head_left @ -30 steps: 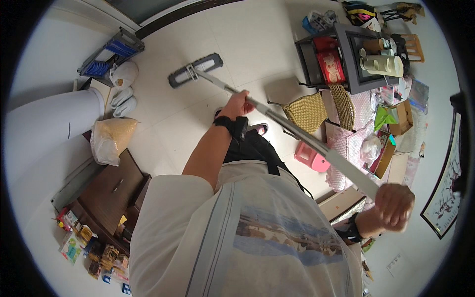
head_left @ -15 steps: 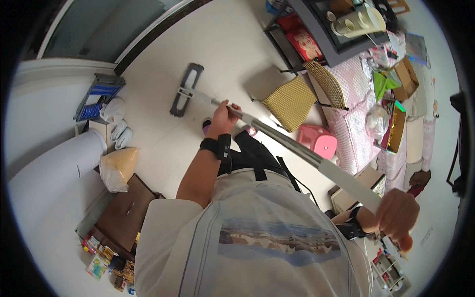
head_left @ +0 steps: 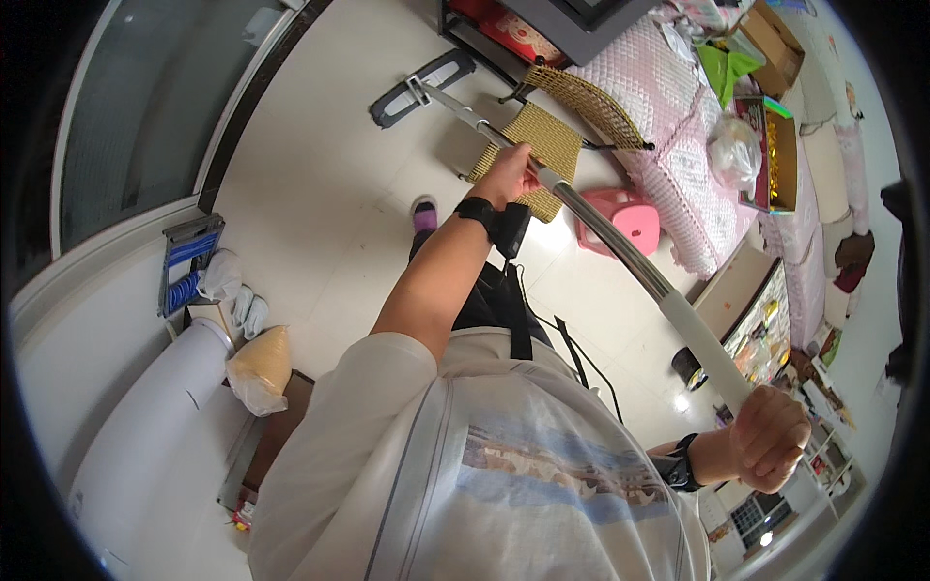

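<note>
A flat mop [head_left: 628, 255] with a long pale, partly metallic pole slants across the view from far left to near right. My left hand [head_left: 508, 176] is wrapped round the pole's lower part, above the woven chair's seat. My right hand [head_left: 771, 436] is closed over the pole's top end, at the lower right. The mop's dark-edged oblong head [head_left: 444, 76] lies flat on the pale tiled floor, close to the legs of the dark table. A black strap with a small box sits on each wrist.
A woven chair [head_left: 542, 145] and a pink stool [head_left: 620, 221] stand right of the pole. Beyond them is a sofa with a pink quilted cover [head_left: 668, 145]. A dark table [head_left: 581, 29] stands at the top. Along the left wall are a folded blue-strapped stool [head_left: 189, 259] and a yellowish bag [head_left: 260, 368].
The mop head has swung away and to the right, from open floor to beside the table. My left hand has reached forward with the pole. The view has shifted, and one foot shows more.
</note>
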The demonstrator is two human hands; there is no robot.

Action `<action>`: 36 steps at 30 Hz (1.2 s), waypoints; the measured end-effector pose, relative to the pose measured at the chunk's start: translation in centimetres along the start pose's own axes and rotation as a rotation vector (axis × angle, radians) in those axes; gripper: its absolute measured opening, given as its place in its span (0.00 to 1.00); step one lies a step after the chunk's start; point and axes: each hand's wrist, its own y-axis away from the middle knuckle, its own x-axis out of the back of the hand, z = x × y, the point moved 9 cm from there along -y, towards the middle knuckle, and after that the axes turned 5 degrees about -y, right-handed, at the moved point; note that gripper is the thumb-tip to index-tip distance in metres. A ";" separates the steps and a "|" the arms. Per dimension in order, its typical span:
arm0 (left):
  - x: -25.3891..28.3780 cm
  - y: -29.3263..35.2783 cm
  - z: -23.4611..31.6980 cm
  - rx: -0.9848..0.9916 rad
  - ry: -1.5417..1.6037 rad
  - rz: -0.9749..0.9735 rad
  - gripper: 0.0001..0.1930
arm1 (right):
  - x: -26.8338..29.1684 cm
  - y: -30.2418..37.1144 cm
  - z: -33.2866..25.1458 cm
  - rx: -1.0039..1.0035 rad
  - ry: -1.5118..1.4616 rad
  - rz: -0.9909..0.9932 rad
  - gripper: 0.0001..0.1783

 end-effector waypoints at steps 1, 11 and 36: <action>-0.7 -0.3 -1.3 0.052 -0.044 0.017 0.07 | 1.1 0.5 -0.6 0.003 -0.068 0.065 0.26; 1.0 6.3 -6.7 0.303 -0.213 0.156 0.09 | 15.7 6.5 -6.7 0.140 0.335 0.988 0.15; 32.0 44.1 35.9 -1.289 -0.379 1.342 0.13 | 19.8 -16.2 58.3 -0.673 1.829 -0.050 0.30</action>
